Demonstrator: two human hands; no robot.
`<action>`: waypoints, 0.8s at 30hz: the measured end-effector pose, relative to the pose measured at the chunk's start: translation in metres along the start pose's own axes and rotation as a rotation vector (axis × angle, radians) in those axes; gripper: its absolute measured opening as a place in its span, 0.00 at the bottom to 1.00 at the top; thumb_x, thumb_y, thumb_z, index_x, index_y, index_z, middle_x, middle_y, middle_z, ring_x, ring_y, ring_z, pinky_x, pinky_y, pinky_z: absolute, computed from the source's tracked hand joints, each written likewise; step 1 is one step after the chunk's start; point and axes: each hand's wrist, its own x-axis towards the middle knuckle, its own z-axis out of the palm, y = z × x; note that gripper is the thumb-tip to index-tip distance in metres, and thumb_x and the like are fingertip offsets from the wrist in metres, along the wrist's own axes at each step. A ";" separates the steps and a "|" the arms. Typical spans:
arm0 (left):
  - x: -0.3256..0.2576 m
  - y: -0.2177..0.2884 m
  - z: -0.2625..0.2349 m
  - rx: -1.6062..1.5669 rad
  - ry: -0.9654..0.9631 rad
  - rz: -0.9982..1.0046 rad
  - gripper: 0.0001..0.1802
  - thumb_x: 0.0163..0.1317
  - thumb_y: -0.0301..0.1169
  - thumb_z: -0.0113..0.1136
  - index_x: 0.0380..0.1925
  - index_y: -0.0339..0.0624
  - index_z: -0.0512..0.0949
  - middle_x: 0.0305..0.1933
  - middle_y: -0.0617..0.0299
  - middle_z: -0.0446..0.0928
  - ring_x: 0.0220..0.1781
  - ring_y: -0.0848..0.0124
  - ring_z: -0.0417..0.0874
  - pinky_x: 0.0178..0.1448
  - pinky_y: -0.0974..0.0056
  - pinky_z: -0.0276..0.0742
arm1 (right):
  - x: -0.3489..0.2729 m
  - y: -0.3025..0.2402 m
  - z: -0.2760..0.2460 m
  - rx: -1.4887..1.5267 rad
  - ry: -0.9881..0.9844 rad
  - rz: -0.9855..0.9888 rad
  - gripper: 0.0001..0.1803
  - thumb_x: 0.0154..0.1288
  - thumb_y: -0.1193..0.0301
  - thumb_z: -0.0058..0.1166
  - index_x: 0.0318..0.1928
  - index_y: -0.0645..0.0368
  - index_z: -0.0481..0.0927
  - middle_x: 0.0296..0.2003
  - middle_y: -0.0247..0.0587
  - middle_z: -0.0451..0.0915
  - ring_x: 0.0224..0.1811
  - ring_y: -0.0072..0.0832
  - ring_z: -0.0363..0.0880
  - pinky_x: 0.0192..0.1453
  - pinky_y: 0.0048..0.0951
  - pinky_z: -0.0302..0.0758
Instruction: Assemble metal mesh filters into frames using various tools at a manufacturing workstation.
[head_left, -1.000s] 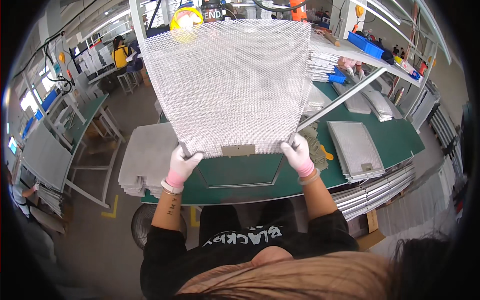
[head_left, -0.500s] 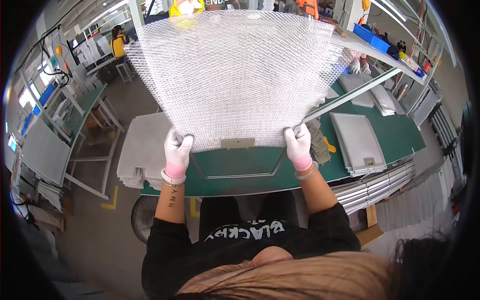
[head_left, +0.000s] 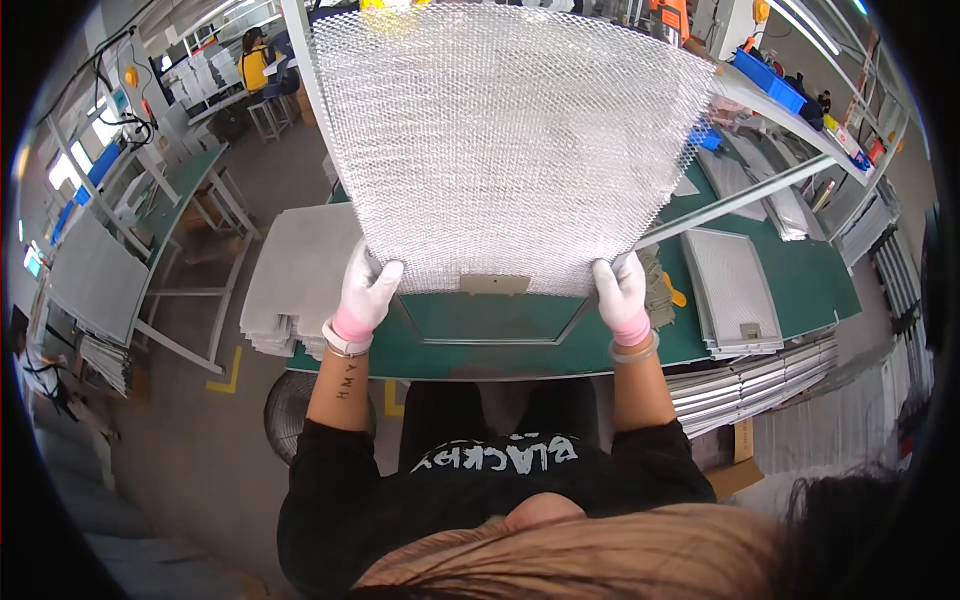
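Note:
A silvery expanded-metal mesh sheet [head_left: 510,150] is held up in front of me above the bench. My left hand [head_left: 367,290], in a white glove with a pink cuff, grips its near left corner, thumb on top. My right hand [head_left: 621,292], gloved the same way, pinches the near right corner. A small grey-beige plate [head_left: 494,285] sits at the middle of the sheet's near edge. Below, on the green bench, lies a thin metal frame [head_left: 490,342]; the mesh hides its far part.
Stacked grey mesh sheets [head_left: 300,260] are at the left, framed filter panels [head_left: 735,290] at the right. Between the right hand and those panels lie a pile of small plates [head_left: 658,290] and a yellow piece [head_left: 678,297]. A metal bar [head_left: 740,200] slants over the bench; a blue bin [head_left: 768,82] is on the shelf.
The mesh sheet and both hands have shifted a little to the right in the picture. The sheet's layers now line up more closely at its sides. Both hands keep their grip.

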 end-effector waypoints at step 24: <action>-0.018 -0.022 0.019 0.089 0.258 0.060 0.23 0.64 0.23 0.52 0.60 0.30 0.68 0.48 0.64 0.77 0.42 0.81 0.74 0.48 0.73 0.71 | 0.001 -0.009 0.027 0.024 0.218 -0.040 0.08 0.68 0.75 0.54 0.45 0.65 0.75 0.28 0.30 0.74 0.28 0.16 0.67 0.35 0.21 0.69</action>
